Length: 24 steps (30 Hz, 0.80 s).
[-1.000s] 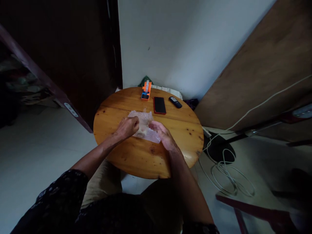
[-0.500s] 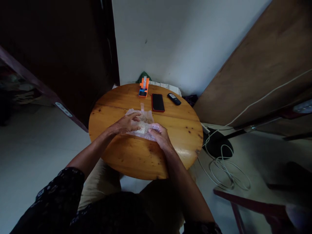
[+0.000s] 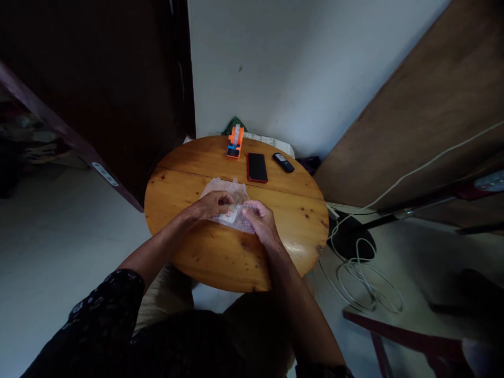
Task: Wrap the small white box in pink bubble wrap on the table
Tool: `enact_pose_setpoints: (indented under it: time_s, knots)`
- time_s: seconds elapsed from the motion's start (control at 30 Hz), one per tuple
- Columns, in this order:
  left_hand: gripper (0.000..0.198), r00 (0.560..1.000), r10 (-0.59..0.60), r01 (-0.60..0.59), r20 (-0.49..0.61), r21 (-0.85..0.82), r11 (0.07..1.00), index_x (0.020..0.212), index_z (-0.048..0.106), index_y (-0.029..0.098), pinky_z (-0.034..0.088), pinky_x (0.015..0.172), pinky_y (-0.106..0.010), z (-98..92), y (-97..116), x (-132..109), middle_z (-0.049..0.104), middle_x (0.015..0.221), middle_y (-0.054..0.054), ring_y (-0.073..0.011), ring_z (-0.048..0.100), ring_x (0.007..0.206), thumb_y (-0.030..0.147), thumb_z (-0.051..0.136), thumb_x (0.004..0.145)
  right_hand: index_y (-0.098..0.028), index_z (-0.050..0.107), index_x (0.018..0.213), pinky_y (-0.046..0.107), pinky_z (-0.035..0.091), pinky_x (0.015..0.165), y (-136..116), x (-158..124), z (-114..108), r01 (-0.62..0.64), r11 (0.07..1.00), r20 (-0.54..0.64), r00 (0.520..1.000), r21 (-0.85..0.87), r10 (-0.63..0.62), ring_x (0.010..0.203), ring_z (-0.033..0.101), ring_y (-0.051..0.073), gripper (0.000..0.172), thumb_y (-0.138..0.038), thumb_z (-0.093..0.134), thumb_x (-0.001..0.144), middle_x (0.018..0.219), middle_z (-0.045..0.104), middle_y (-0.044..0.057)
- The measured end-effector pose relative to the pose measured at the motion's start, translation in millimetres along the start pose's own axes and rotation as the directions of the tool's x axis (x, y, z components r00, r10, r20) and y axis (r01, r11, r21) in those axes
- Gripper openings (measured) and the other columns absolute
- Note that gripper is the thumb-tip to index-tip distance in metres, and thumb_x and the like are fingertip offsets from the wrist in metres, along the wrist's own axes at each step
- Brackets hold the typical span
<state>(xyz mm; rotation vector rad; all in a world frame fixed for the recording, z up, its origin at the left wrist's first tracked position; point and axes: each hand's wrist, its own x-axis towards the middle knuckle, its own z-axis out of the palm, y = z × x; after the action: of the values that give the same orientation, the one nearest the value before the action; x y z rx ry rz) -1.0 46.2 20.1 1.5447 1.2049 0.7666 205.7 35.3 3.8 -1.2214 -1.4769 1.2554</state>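
A sheet of bubble wrap (image 3: 219, 186) lies on the round wooden table (image 3: 189, 252), partly folded around a flat white item (image 3: 229, 216) with faint reddish marks. At its left side, my left hand (image 3: 214, 205) has thumb and fingers curled together in a pinch on the wrap. My right hand (image 3: 263, 219) grips the folded right part of the wrap between thumb and fingers. The fingertips hide some of the wrap between the two hands.
Toward the table's back stand an orange and blue tape dispenser (image 3: 235, 142), a dark phone with red edges (image 3: 257, 167) and a black mobile phone or remote (image 3: 283, 162). White cable (image 3: 362, 278) lies coiled on the floor at right, near a dark red chair (image 3: 401, 328).
My left hand's fingers have gone from spread over the wrap to a closed pinch. My right hand has shifted slightly, still holding the wrap. The view has shifted a little.
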Motion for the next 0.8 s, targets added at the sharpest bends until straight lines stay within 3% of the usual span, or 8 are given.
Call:
enact_pose_setpoints:
  time_s: [0.2,0.4,0.6,0.8]
  knots:
    - [0.033,0.999,-0.038,0.041,-0.030,0.096,0.995,0.094,0.066,0.015,0.040,0.065,-0.022,-3.9,-2.6,4.3,0.057,0.077,0.003,-0.0111,0.050,0.071,0.025,0.067,0.063,-0.018,0.068,0.097,0.025,0.044,0.054,5.9,2.5,0.6,0.014,0.990,-0.065,0.998,-0.139,-0.023,0.059,0.055,0.014,0.034,-0.041,0.063,0.072,0.068,0.062,-0.002]
    - [0.033,0.997,-0.081,0.080,0.001,0.187,0.979,0.083,0.067,0.015,0.033,0.057,-0.023,-8.3,4.6,-3.5,0.054,0.069,0.003,-0.0112,0.045,0.064,0.042,0.070,0.064,-0.020,0.067,0.105,0.027,0.049,0.062,14.2,3.5,1.3,0.090,0.946,-0.105,0.986,-0.311,-0.129,0.066,0.061,0.017,0.037,-0.043,0.060,0.077,0.078,0.069,0.002]
    - [0.026,0.997,-0.061,0.070,-0.040,0.281,0.957,0.075,0.064,0.016,0.033,0.059,-0.023,-8.2,10.7,-4.6,0.054,0.068,0.003,-0.0122,0.046,0.066,0.040,0.067,0.066,-0.020,0.067,0.111,0.031,0.051,0.072,11.7,1.0,1.2,0.119,0.853,-0.100,0.976,-0.507,-0.195,0.071,0.064,0.019,0.037,-0.040,0.057,0.081,0.085,0.073,0.005]
    - [0.036,0.996,-0.024,0.044,-0.082,0.250,0.967,0.098,0.062,0.015,0.042,0.067,-0.023,-5.0,1.6,1.6,0.057,0.079,0.003,-0.0129,0.053,0.074,0.026,0.067,0.065,-0.020,0.063,0.122,0.033,0.052,0.080,11.7,-1.0,1.6,0.173,0.749,-0.080,0.954,-0.640,-0.288,0.080,0.065,0.021,0.038,-0.030,0.055,0.086,0.094,0.073,0.006]
